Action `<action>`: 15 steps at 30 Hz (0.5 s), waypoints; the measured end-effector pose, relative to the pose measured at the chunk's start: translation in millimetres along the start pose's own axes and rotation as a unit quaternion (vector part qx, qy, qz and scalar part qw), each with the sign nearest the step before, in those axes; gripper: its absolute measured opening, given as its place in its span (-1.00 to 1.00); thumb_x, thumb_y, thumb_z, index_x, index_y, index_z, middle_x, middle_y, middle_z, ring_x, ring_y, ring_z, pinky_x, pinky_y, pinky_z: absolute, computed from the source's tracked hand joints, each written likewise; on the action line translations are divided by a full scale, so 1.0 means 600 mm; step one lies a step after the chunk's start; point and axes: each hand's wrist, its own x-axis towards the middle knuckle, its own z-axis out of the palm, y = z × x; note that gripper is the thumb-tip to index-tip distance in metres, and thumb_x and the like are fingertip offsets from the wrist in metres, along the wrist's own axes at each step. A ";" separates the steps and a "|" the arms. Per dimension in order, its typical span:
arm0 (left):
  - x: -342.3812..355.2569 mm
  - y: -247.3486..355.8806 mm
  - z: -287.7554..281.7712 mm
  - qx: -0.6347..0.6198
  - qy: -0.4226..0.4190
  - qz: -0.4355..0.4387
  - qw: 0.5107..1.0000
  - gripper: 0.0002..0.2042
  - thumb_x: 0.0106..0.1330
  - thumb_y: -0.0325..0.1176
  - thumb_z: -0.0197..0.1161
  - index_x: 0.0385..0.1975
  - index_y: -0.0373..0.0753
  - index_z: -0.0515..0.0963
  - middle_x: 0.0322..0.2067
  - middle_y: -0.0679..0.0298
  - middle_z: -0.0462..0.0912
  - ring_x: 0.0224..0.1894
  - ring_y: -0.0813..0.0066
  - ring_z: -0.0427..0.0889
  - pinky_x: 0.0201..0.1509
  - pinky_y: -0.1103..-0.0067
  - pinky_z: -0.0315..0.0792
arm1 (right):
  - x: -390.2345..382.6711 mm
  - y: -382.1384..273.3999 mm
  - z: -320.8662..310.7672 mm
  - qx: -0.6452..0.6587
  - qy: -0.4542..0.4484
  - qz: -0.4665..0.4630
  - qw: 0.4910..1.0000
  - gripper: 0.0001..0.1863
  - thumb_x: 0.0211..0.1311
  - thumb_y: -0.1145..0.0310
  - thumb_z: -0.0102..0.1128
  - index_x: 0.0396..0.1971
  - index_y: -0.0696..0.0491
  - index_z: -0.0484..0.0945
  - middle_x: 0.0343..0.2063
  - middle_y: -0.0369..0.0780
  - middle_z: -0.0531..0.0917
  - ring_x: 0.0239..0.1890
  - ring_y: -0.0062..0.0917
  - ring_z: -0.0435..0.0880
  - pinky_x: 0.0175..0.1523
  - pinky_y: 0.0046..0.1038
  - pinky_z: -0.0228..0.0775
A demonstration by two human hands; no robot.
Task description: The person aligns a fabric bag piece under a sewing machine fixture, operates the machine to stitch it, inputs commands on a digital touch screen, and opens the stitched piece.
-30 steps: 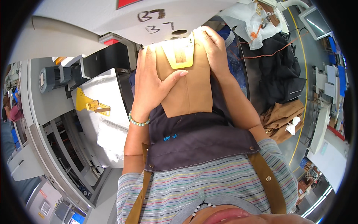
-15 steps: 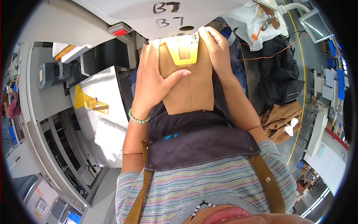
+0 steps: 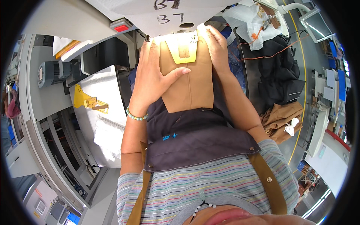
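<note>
A tan fabric piece [image 3: 191,92] with a lengthwise seam lies before me, its far end under the white machine head [image 3: 135,17]. On that far end rests a yellow template [image 3: 192,58] with a rectangular window, brightly lit from above. My left hand [image 3: 150,75] lies flat along the fabric's left edge, fingers stretched forward and thumb spread toward the seam. At the far right corner my right hand [image 3: 217,47] has curled fingers gripping the fabric edge. The left fingertips reach close under the machine head, in glare.
A red button [image 3: 121,28] sits on the machine at the upper left. Another yellow template [image 3: 90,100] lies on a light side surface, near a motor [image 3: 52,74]. To the right are black cloth [image 3: 279,75], brown cloth [image 3: 283,120] and an orange cord [image 3: 270,58].
Both hands, the fabric and the template on it have shifted slightly forward and left. My grip looks the same.
</note>
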 end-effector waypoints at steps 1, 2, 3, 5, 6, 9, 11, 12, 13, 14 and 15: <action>-0.004 -0.011 0.002 -0.023 0.019 0.020 0.999 -0.21 0.16 -0.02 0.50 0.29 -0.38 0.36 0.14 -0.04 0.49 0.22 -0.03 0.48 0.32 0.30 0.36 | 0.000 -0.003 0.004 0.003 -0.003 0.002 1.000 -0.75 0.55 0.32 0.09 -0.28 0.18 0.60 -0.47 -0.48 0.49 -0.37 -0.85 0.33 -0.30 -0.62 0.19; -0.007 -0.024 0.008 -0.047 0.036 0.042 0.997 -0.22 0.26 0.09 0.43 0.28 -0.40 0.35 0.11 -0.04 0.50 0.20 -0.02 0.49 0.32 0.29 0.36 | 0.000 -0.009 0.009 0.027 0.014 0.011 0.999 -0.72 0.57 0.28 0.07 -0.18 0.20 0.62 -0.41 -0.45 0.56 -0.32 -0.84 0.37 -0.24 -0.62 0.24; -0.008 -0.041 0.020 -0.046 0.035 0.040 0.998 -0.22 0.26 0.09 0.43 0.28 -0.40 0.35 0.11 -0.04 0.50 0.20 -0.02 0.49 0.32 0.29 0.36 | -0.001 -0.011 0.012 0.052 0.031 0.020 0.998 -0.67 0.59 0.24 0.05 -0.08 0.21 0.65 -0.35 -0.43 0.63 -0.27 -0.83 0.42 -0.18 -0.62 0.29; -0.008 -0.083 0.052 -0.333 0.109 -0.029 0.936 -0.21 0.51 0.26 0.03 0.40 -0.40 0.26 0.27 0.00 0.44 0.34 0.11 0.42 0.42 0.33 0.28 | 0.018 0.027 -0.026 0.123 0.008 0.087 0.989 -0.63 0.60 0.18 0.04 -0.01 0.21 0.64 -0.25 -0.38 0.67 -0.18 -0.81 0.47 -0.08 -0.60 0.33; -0.012 -0.117 0.066 -0.322 0.083 -0.105 0.937 -0.20 0.60 0.29 -0.33 0.43 -0.40 0.26 0.33 0.06 0.42 0.39 0.24 0.37 0.47 0.39 0.24 | 0.025 0.047 -0.041 0.190 -0.014 0.154 0.970 -0.57 0.60 0.13 0.02 0.06 0.21 0.63 -0.15 -0.33 0.72 -0.09 -0.78 0.53 0.03 -0.59 0.37; -0.018 -0.143 0.124 -0.482 0.024 -0.328 0.812 -0.36 0.67 0.10 -0.25 0.37 -0.39 0.34 0.24 0.11 0.54 0.31 0.35 0.47 0.41 0.42 0.33 | 0.017 0.148 -0.095 0.087 -0.010 0.199 0.976 -0.58 0.55 0.11 0.08 0.04 0.18 0.65 -0.07 -0.23 0.74 -0.03 -0.62 0.66 0.05 -0.43 0.50; -0.114 -0.323 0.192 -0.281 -0.034 -0.186 0.941 -0.52 0.66 -0.10 -0.06 0.35 -0.34 0.38 0.22 0.17 0.58 0.21 0.44 0.57 0.27 0.47 0.48 | -0.013 0.216 -0.069 0.030 -0.094 0.207 0.973 -0.63 0.48 0.21 0.13 0.00 0.22 0.65 -0.13 -0.18 0.76 -0.11 -0.53 0.72 -0.04 -0.34 0.57; -0.146 -0.353 0.229 -0.284 -0.032 -0.189 0.940 -0.52 0.66 -0.10 -0.06 0.35 -0.34 0.38 0.22 0.17 0.58 0.21 0.44 0.57 0.27 0.47 0.48 | -0.040 0.242 -0.067 0.044 -0.125 0.208 0.969 -0.67 0.43 0.29 0.15 -0.03 0.23 0.66 -0.18 -0.15 0.78 -0.18 -0.48 0.75 -0.09 -0.31 0.58; -0.170 -0.361 0.246 -0.338 -0.020 -0.190 0.921 -0.56 0.64 -0.17 -0.01 0.34 -0.31 0.40 0.21 0.16 0.59 0.17 0.43 0.60 0.23 0.50 0.50 | -0.040 0.229 -0.056 0.045 -0.131 0.207 0.969 -0.67 0.43 0.29 0.15 -0.03 0.23 0.66 -0.18 -0.15 0.78 -0.18 -0.48 0.75 -0.09 -0.31 0.58; -0.191 -0.357 0.251 -0.391 -0.004 -0.190 0.901 -0.60 0.61 -0.24 0.04 0.33 -0.29 0.43 0.20 0.14 0.59 0.12 0.41 0.64 0.18 0.53 0.53 | -0.073 0.201 -0.043 0.072 -0.144 0.198 0.967 -0.66 0.44 0.28 0.15 -0.01 0.23 0.64 -0.16 -0.15 0.77 -0.16 -0.48 0.74 -0.08 -0.32 0.58; -0.176 -0.295 0.238 -0.399 -0.012 -0.190 0.897 -0.60 0.61 -0.24 0.04 0.33 -0.29 0.43 0.20 0.14 0.59 0.12 0.41 0.64 0.18 0.53 0.53 | -0.089 0.184 -0.039 0.090 -0.140 0.193 0.967 -0.66 0.44 0.27 0.15 0.00 0.22 0.63 -0.14 -0.15 0.76 -0.15 -0.48 0.74 -0.06 -0.32 0.58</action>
